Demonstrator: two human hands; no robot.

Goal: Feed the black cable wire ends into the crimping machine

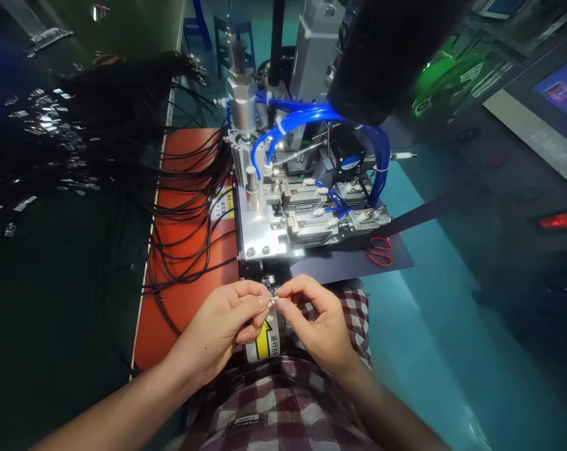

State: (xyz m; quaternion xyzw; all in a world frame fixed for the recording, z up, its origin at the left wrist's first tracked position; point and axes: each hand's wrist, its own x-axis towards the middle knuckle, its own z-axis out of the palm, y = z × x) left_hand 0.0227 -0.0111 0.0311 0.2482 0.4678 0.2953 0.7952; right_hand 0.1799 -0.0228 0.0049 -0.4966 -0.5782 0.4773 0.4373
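Observation:
My left hand (236, 313) and my right hand (318, 322) meet in front of my lap, fingertips almost touching. Both are closed in a pinch on thin coloured wires (273, 299), where bits of green, red and white show. A small silvery piece appears at the wires between the fingertips; its kind is too small to make out. Just beyond the hands stands a metal machine (259, 235) with clamps and blue air tubes (311, 114). Beneath the fingers is a white label with a yellow arrow (263, 343).
Black cables (189, 263) trail across an orange-red surface (170, 332) to the left, many ending in shiny metal tips. Red-handled scissors (381, 252) lie on the dark plate (349, 266) at right. A dark cylinder (381, 62) hangs overhead. A green reel (433, 81) is behind.

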